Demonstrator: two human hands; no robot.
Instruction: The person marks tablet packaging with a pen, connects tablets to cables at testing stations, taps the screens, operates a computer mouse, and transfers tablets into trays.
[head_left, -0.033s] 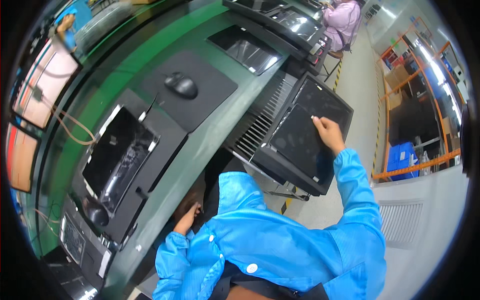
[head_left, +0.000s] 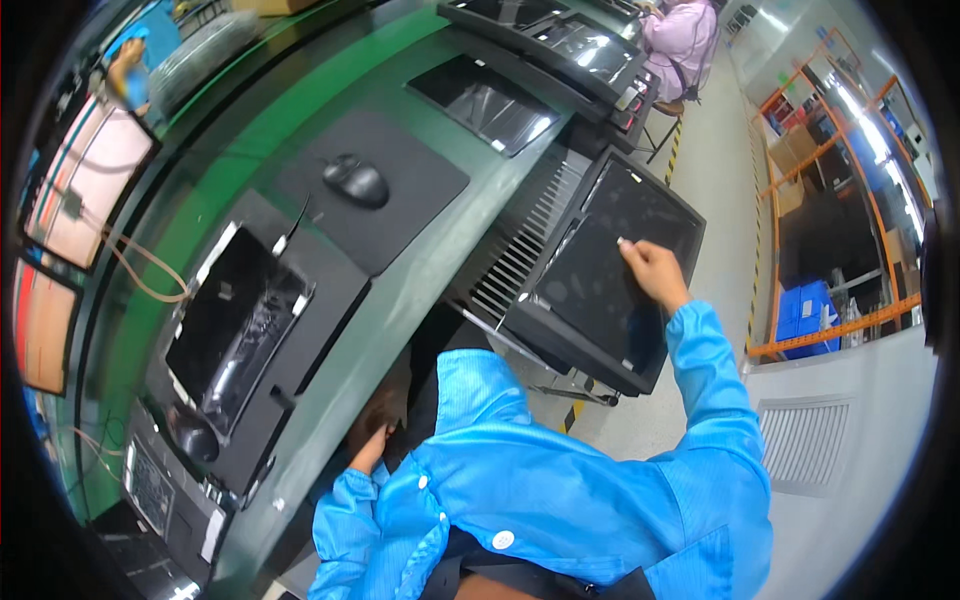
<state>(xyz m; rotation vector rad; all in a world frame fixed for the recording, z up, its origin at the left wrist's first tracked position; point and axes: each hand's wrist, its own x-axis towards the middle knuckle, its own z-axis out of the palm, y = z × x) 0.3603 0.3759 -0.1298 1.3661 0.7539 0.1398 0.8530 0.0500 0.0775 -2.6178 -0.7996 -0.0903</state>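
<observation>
My right hand [head_left: 657,276] is closed in a pinch over a flat black display panel [head_left: 592,270], with a small white tab [head_left: 621,241] at the fingertips. The panel lies on a black tray [head_left: 687,207] that stands on a slotted rack, and white tabs show at the panel's edges. Low beside the green table's front edge, my left hand [head_left: 371,452] has its fingers curled; what it holds, if anything, is hidden.
On the green table [head_left: 400,318] lie a mouse [head_left: 356,182] on a black mat, a film-covered panel [head_left: 240,320] in a black fixture, and another dark panel [head_left: 483,103]. Monitors [head_left: 92,180] stand left. A person in pink [head_left: 682,45] sits at the far end; an orange-framed shelf [head_left: 835,200] stands right.
My right hand has shifted very slightly left and down with its pinch kept. My left hand has dropped a little, and the view has shifted slightly.
</observation>
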